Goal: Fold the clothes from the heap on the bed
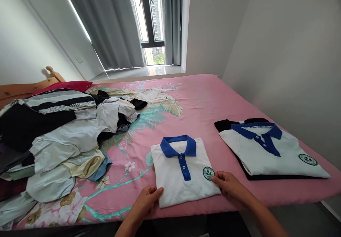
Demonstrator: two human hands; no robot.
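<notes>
A white polo shirt [170, 173] with a blue collar and a round green badge lies folded near the bed's front edge, collar pointing away from me. Its lower left edge is pinched by my left hand [145, 201], thumb on top and the fingers partly hidden beneath. At the right edge, just below the badge, my right hand [230, 185] grips the cloth between thumb and fingers. To the right, another folded white polo shirt [263, 159] with the same blue collar and badge rests on a black garment [223, 124].
A loose heap of clothes [66, 137] covers the bed's left side, with a red pillow [77, 85] behind it. The bed [199, 98] has a pink floral sheet. A wall [293, 70] runs along the right, and a curtained window [151, 13] is at the back.
</notes>
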